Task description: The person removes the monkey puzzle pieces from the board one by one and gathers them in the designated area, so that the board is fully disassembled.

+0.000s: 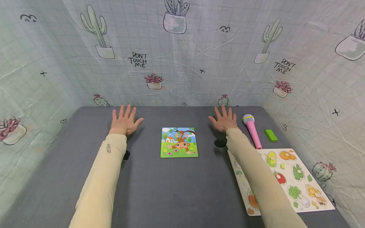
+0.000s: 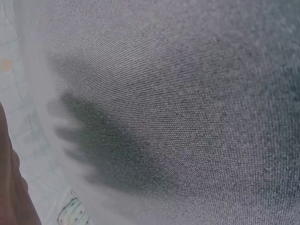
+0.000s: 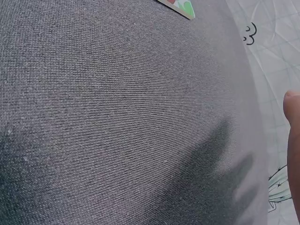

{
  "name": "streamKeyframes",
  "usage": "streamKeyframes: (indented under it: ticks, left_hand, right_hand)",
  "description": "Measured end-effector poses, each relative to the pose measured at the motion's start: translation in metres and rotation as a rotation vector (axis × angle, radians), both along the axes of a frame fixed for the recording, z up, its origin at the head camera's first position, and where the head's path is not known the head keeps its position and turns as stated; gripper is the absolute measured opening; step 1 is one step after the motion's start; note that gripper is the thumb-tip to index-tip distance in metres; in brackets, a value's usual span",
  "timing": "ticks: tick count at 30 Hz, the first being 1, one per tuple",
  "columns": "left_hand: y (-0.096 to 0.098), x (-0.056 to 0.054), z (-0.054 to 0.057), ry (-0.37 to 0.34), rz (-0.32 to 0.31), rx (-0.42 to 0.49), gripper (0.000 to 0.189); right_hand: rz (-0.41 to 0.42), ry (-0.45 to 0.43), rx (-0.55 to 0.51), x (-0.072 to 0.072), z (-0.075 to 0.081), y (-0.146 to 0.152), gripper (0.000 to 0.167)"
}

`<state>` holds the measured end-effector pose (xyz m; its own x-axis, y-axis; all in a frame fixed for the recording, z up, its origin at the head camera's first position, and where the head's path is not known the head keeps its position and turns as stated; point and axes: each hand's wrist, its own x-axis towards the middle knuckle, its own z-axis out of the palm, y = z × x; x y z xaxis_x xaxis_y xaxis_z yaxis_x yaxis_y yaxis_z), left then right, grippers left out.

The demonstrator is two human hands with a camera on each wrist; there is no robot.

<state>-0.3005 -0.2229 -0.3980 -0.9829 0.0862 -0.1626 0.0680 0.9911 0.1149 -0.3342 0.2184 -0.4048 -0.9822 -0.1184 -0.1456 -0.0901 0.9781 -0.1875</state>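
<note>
In the head view my left hand (image 1: 123,122) is spread palm down over the far left part of the table, holding nothing. My right hand (image 1: 223,120) is likewise spread on the far right side, its fingers straight and apart. Between them, a little nearer to me, lies a square monkey puzzle (image 1: 179,142) with a blue sky and green grass. Each wrist view catches only an edge of its hand, the left hand (image 2: 14,183) at the left border and the right hand (image 3: 294,140) at the right border, with finger shadows on the cloth.
A pink toy microphone (image 1: 252,130) and a green block (image 1: 271,135) lie right of my right hand. Under my right forearm is a vegetable puzzle board (image 1: 303,201). The grey table (image 1: 176,193) meets a cactus-print curtain (image 1: 176,57) at the back and sides.
</note>
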Motion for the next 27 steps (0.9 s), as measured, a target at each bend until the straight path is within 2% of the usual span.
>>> streamKeyframes:
  ticks: [3, 5, 10, 12, 15, 19, 27]
  left_hand:
    - [0.005, -0.001, -0.004, 0.001, -0.008, 0.035, 0.079]
    - [0.013, 0.000, -0.011, 0.019, -0.053, 0.090, 0.077]
    - [0.046, 0.014, -0.032, 0.066, -0.236, 0.351, 0.068]
    - [0.058, 0.023, -0.039, 0.080, -0.275, 0.476, 0.065]
    - [0.071, 0.036, -0.045, 0.117, -0.283, 0.604, 0.055]
    - [0.082, 0.049, -0.050, 0.163, -0.269, 0.661, 0.044]
    - [0.088, 0.054, -0.053, 0.185, -0.251, 0.694, 0.032]
  right_hand:
    - [0.016, -0.028, -0.022, 0.002, 0.002, -0.004, 0.074]
    - [0.042, -0.042, -0.046, 0.005, 0.003, -0.011, 0.073]
    - [0.149, -0.050, -0.198, 0.014, 0.007, -0.044, 0.066]
    - [0.193, -0.049, -0.292, 0.019, 0.008, -0.060, 0.061]
    - [0.257, -0.036, -0.415, 0.028, 0.009, -0.083, 0.053]
    - [0.299, -0.027, -0.518, 0.038, 0.004, -0.107, 0.044]
    - [0.295, -0.048, -0.616, 0.046, -0.009, -0.140, 0.036]
